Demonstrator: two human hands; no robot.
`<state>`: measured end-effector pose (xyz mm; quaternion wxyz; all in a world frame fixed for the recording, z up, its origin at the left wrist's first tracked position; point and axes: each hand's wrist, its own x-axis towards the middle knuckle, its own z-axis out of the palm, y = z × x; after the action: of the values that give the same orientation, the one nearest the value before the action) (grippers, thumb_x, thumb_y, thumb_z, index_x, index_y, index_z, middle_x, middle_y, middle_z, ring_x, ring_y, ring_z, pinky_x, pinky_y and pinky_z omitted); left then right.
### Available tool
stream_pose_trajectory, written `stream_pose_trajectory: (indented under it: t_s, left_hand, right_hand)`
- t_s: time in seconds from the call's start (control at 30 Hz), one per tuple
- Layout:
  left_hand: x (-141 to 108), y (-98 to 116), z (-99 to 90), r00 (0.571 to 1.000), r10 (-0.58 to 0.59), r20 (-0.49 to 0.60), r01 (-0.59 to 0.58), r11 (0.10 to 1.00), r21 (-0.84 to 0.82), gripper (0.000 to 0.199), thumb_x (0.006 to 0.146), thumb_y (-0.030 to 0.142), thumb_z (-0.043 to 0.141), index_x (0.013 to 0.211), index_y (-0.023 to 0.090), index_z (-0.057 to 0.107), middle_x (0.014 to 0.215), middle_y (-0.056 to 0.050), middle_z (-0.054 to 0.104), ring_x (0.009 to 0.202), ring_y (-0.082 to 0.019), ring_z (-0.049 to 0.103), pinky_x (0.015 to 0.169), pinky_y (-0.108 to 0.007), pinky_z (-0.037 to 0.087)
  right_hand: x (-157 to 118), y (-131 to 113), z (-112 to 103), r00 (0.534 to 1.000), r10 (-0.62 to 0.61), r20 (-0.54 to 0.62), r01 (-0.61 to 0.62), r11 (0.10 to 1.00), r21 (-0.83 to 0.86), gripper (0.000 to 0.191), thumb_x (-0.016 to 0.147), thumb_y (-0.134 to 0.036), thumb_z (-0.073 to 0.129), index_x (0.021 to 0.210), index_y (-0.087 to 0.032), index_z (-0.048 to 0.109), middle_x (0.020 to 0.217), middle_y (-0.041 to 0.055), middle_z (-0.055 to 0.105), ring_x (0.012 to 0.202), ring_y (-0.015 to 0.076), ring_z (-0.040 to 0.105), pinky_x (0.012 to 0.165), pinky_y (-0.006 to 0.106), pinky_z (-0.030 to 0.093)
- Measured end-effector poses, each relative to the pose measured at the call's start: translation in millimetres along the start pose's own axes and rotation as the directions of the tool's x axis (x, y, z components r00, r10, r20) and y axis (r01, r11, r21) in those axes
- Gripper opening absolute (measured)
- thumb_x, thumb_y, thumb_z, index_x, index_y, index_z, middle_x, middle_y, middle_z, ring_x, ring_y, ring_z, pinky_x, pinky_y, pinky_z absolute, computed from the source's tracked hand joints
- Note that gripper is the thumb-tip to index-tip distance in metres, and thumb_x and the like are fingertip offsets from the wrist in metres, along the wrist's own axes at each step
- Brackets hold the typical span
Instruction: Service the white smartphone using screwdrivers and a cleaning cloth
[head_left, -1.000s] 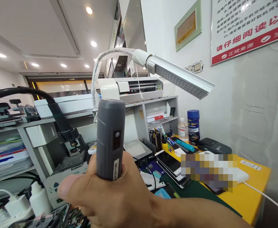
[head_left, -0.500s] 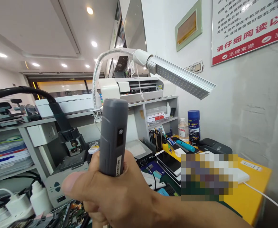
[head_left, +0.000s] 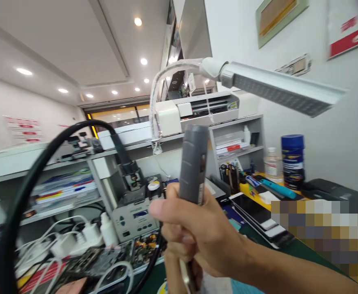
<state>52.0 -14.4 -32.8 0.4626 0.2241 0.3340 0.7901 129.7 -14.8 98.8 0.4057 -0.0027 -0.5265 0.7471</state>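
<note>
My right hand (head_left: 209, 232) is wrapped around a thick grey handheld tool (head_left: 193, 165), held nearly upright in the middle of the view. The tool has a rounded top, a small dark button panel and a white label; its lower end is hidden by my fingers. Below, part of my left hand (head_left: 173, 267) shows close under the right one, its fingers bent around a thin, shiny-edged object (head_left: 185, 275) whose kind I cannot make out. Behind the hands stands a grey control station (head_left: 136, 218) with buttons and a small display.
A black hose (head_left: 41, 167) arches across the left side. Above hangs a lamp (head_left: 283, 87) on a bent neck. Phones (head_left: 255, 210) are stacked at the right, near a blue can (head_left: 292, 161). Plugs, white cables and circuit boards (head_left: 145, 247) crowd the lower left.
The view has swung left, so the surroundings sit further right. The grey tool and my right hand appear smaller and further off. Part of my left hand now shows below.
</note>
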Motion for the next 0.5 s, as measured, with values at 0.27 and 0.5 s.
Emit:
stream_pose_trajectory:
  t_s: [0.27,0.5]
  left_hand:
    - [2,-20,-7.6,0.994,-0.079,0.071,0.073,0.994,0.084,0.032,0.092,0.044,0.065,0.088,0.013,0.068,0.075,-0.002,0.065,0.059,-0.014,0.061,0.054,-0.027,0.052]
    - [0,-7,-13.9,0.995,0.038,0.096,-0.040,0.999,0.018,0.030,0.096,0.036,0.061,0.122,0.020,0.062,0.124,-0.009,0.064,0.102,-0.022,0.065,0.085,-0.041,0.057]
  right_hand:
    - [-1,-3,3,1.000,-0.029,-0.004,0.029,0.997,-0.073,0.050,0.084,-0.034,0.076,0.057,-0.021,0.037,0.046,-0.0116,0.033,0.038,0.0032,0.022,0.037,0.020,0.015]
    - [0,-2,2,0.999,-0.039,-0.025,0.036,0.995,-0.097,0.050,0.082,-0.040,0.080,0.058,-0.021,0.040,0.045,-0.0120,0.034,0.038,0.0037,0.023,0.039,0.023,0.015]
